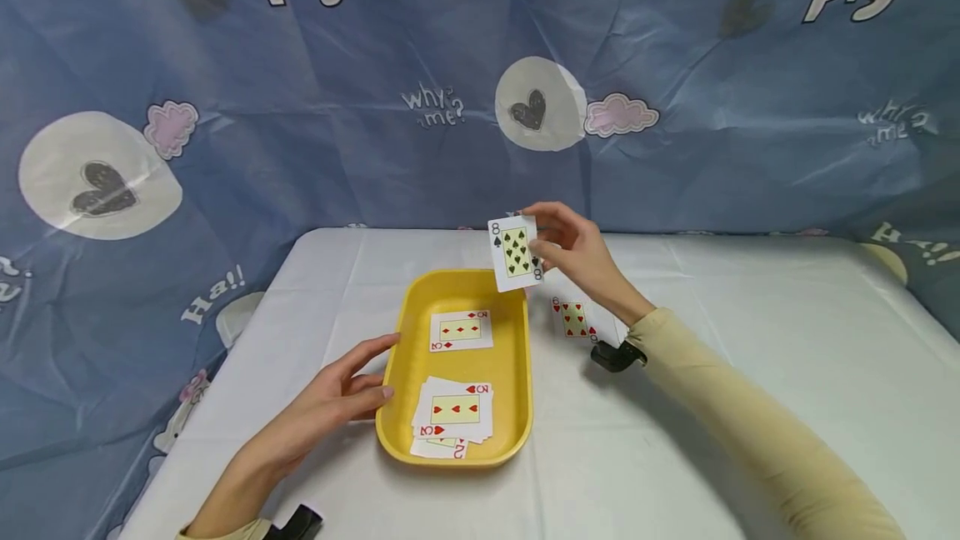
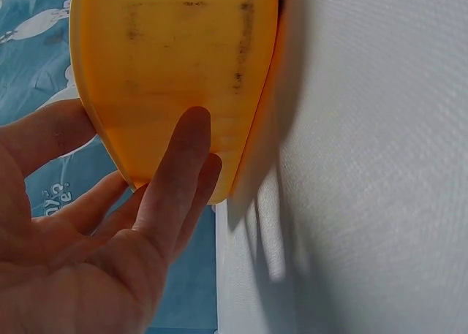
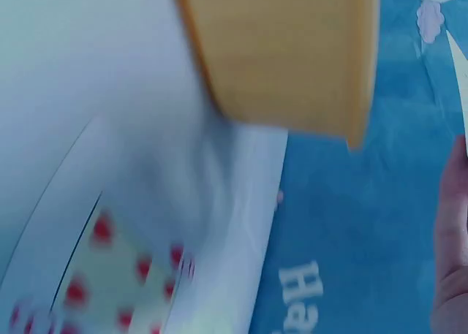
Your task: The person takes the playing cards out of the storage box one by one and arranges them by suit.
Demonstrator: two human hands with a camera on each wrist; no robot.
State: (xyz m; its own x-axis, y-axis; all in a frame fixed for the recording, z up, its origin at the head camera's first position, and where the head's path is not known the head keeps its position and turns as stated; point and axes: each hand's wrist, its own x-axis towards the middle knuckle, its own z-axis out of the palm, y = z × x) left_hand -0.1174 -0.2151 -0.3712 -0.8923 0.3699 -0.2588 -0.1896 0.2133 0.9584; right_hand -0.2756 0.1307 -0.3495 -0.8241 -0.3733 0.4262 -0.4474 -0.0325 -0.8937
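My right hand (image 1: 573, 252) pinches an eight of spades (image 1: 515, 252) upright above the far right corner of a yellow plastic tray (image 1: 517, 407). At the right edge of the right wrist view, part of that hand (image 3: 453, 239) and the card's pale edge show. My left hand (image 1: 330, 398) holds the tray's left side, thumb and forefinger at the rim. In the left wrist view, other fingers (image 2: 175, 173) press its outer wall. Inside the tray lie a three of diamonds (image 1: 461, 331) and, nearer me, a small pile of cards topped by a three of hearts (image 1: 453, 409).
Right of the tray, a six of hearts (image 1: 574, 319) lies face up on the white tablecloth (image 1: 712, 307), partly under my right wrist. Another card's white edge shows beside it. A blue printed cloth (image 1: 420, 165) hangs behind the table.
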